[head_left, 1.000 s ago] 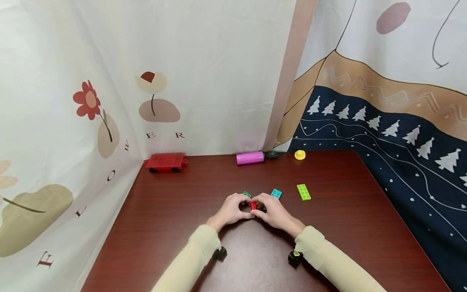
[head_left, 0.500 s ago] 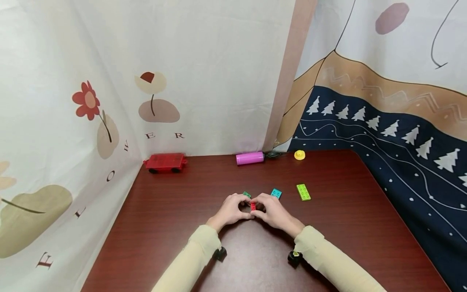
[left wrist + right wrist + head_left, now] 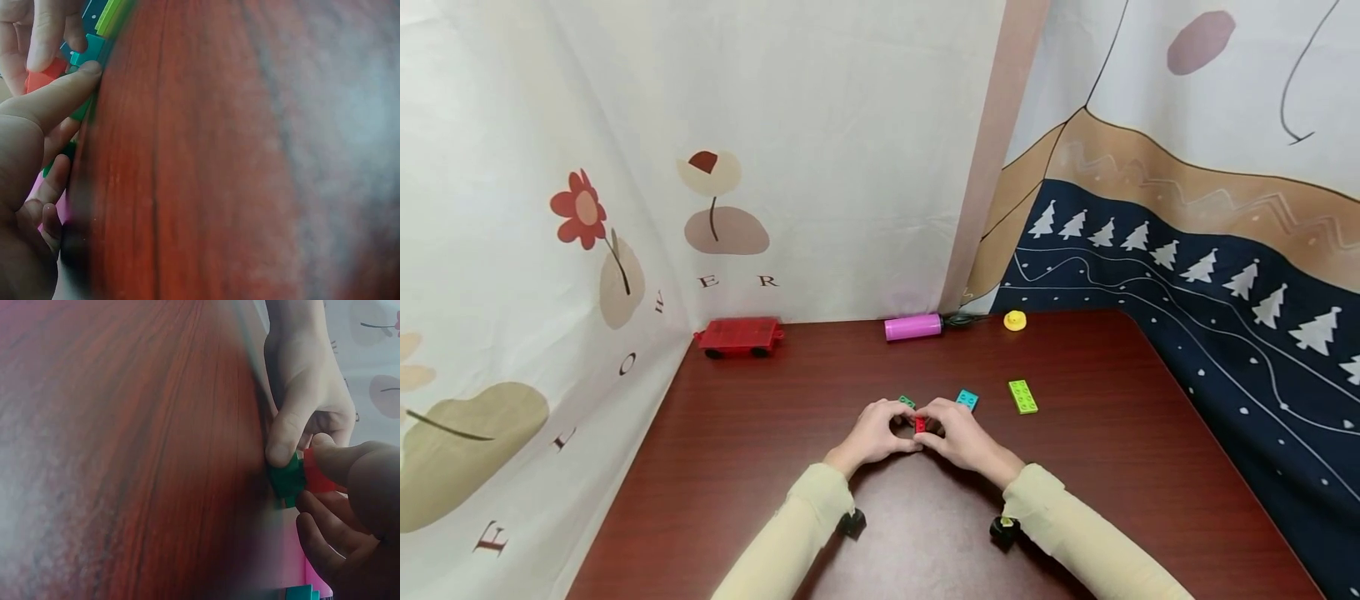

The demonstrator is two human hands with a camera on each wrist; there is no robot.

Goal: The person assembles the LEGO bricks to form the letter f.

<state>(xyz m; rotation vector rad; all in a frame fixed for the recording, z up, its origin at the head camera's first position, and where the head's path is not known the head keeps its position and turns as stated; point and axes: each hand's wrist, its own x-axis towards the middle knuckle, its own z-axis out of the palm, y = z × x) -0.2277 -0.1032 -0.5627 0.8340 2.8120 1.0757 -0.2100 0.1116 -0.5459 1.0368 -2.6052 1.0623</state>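
Both hands meet above the middle of the table. The right hand [image 3: 964, 435] pinches a red toy brick [image 3: 920, 425] between thumb and fingers. Just under it, a green toy brick [image 3: 286, 479] is held in the left hand [image 3: 872, 432], whose thumb presses its side in the right wrist view. The red brick sits against the green one; whether their studs are fully joined, I cannot tell. Behind the fingers lie another green brick [image 3: 907, 402] and a teal brick [image 3: 967, 399], both partly hidden in the head view.
A lime-green brick [image 3: 1022, 397] lies to the right. Along the back edge are a red wheeled toy wagon base [image 3: 741, 336], a purple cylinder [image 3: 913, 327] with a dark cord, and a small round yellow piece [image 3: 1015, 321]. Printed curtains [image 3: 850, 167] hang behind the brown table [image 3: 760, 433].
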